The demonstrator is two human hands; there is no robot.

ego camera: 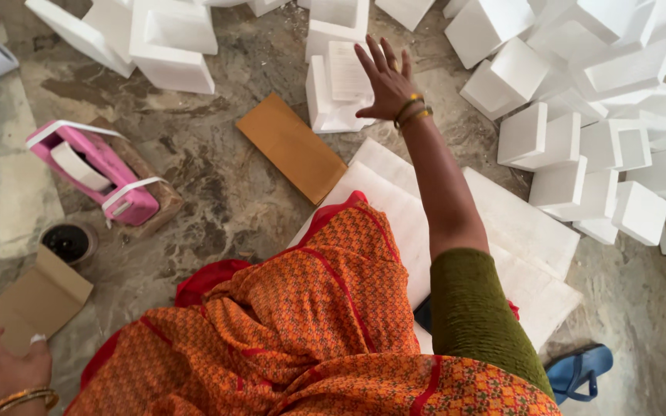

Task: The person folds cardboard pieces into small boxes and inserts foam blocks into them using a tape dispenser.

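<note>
The right hand (pixel 385 81) hovers, fingers spread and holding nothing, over a white, blocky foam tray (pixel 333 96). A paper sheet (pixel 346 71) lies in it. The left hand (pixel 1 368) lies flat on brown cardboard (pixel 28 304), gripping nothing.

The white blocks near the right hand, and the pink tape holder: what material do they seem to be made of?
The white blocks look like expanded foam: matte, pure white, with thick walls and moulded hollows. The right hand reaches over one such foam piece. The pink tape holder seems to be plastic, judging by its smooth, slightly glossy, evenly coloured surface. It carries a white tape roll.
</note>
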